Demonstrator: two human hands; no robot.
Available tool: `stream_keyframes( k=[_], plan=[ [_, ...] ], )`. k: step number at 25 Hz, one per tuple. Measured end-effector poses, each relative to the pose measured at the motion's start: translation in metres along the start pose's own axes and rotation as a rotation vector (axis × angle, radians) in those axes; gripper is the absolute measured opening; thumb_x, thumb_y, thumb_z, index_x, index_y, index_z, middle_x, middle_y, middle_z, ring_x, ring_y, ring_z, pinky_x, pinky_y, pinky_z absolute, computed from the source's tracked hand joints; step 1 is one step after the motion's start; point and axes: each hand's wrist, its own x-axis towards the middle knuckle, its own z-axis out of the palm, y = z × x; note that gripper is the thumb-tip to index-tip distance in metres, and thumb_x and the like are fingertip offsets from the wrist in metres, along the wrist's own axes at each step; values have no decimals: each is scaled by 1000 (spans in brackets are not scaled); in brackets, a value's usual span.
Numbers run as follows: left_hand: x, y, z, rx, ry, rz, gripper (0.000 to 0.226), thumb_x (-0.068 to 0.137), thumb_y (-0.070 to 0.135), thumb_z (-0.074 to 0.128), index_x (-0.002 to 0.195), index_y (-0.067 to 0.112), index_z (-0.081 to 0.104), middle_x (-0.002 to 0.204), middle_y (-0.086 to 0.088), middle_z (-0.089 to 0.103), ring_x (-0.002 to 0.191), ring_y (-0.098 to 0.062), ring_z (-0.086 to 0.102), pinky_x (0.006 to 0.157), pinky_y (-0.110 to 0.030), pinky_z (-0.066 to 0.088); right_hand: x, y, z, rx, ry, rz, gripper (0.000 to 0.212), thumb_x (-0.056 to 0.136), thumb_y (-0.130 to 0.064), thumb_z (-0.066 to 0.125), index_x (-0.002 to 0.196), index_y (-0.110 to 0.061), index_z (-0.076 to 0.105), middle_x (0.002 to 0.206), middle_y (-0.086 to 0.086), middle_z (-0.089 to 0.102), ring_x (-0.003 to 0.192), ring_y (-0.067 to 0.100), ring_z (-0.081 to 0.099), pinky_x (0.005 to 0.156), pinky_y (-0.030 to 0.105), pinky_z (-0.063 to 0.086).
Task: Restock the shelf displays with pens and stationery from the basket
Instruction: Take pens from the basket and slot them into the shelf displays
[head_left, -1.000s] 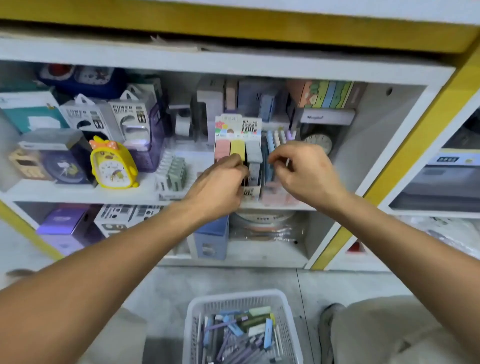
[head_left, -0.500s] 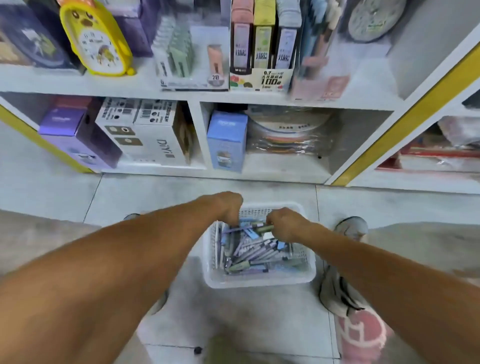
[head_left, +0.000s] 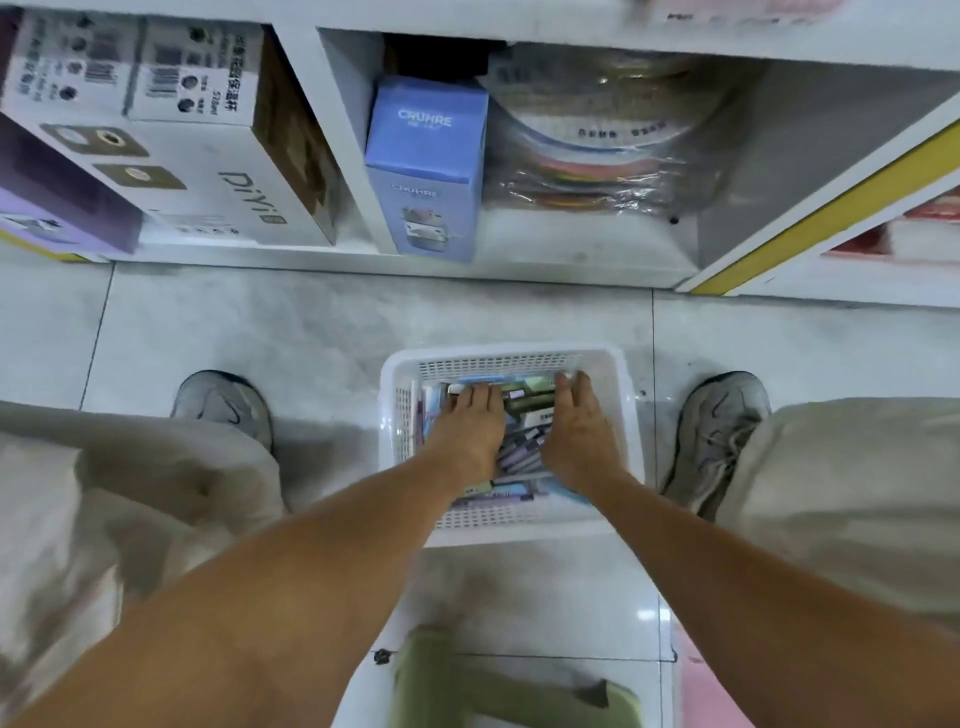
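Your hands have sunk deeper into the basket (head_left: 511, 358) on the floor; left hand (head_left: 470, 428) and right hand (head_left: 582, 434) lie flat-fingered on the pens (head_left: 522, 447), partly hiding them, gripping nothing.

The basket (head_left: 511, 356) is open from above, hemmed by a shoe (head_left: 224, 405) on the left and another shoe (head_left: 719, 426) on the right. Bare floor (head_left: 337, 322) separates it from the shelf (head_left: 519, 270). A blue box (head_left: 426, 166) and wrapped rolls (head_left: 608, 150) crowd the bottom compartment.
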Motion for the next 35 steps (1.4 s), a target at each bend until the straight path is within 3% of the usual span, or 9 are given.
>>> stream_keyframes(
  k=[3,7,9,13,18,21,25,30,35],
  plan=[
    [5,4,9,20,51,-31,123,64,56,81,151,5,11,148,-14,28,140,-33,26,119,-51,19,-3,-7,14,-11,5,-21,89,87,-20,65,160,-14,13,165,19,11,146,38,26,116,45,29],
    [2,4,19,124,130,-86,121,64,63,78,149,3,15,138,-16,31,128,-33,32,113,-46,28,-11,-7,13,143,41,-83,79,83,-4,61,155,-14,31,161,14,27,144,37,31,114,45,36],
    [2,7,20,233,162,-84,119,65,68,74,146,-1,20,136,-18,32,125,-35,33,111,-46,30,-12,-2,9,232,37,-101,79,84,3,58,156,-12,29,161,11,30,147,33,28,117,43,33],
    [12,27,20,232,127,-7,119,71,58,76,150,-1,9,139,-20,33,127,-36,36,111,-47,31,-9,-1,6,431,21,13,77,86,10,50,156,-12,29,157,10,39,144,29,37,117,43,34],
    [19,32,20,218,102,49,94,71,56,75,136,5,31,128,-14,37,119,-30,39,99,-44,40,-9,3,7,650,-35,-32,73,80,10,57,145,-20,43,129,5,64,120,26,60,103,44,49],
    [20,32,22,153,89,25,70,77,31,75,130,9,35,127,-14,37,118,-30,39,96,-44,43,-8,2,9,694,98,74,70,80,12,57,141,-19,46,123,1,63,115,22,61,98,39,53],
    [20,32,27,70,102,-36,50,80,13,69,121,9,40,123,-15,45,113,-31,44,93,-43,45,-10,10,12,418,239,42,65,77,15,58,138,-6,46,131,11,55,118,29,53,97,36,48],
    [21,33,33,91,162,-29,35,85,10,62,114,10,44,109,-15,60,96,-32,60,78,-41,51,-13,4,18,514,220,52,63,78,15,55,137,-5,48,135,9,51,121,25,51,99,36,48],
    [26,21,30,-71,135,28,39,77,16,72,105,12,44,87,-6,64,76,-27,64,55,-32,36,-9,9,8,570,268,108,60,76,18,51,130,-9,53,119,6,56,107,24,57,88,34,52]
  ],
)
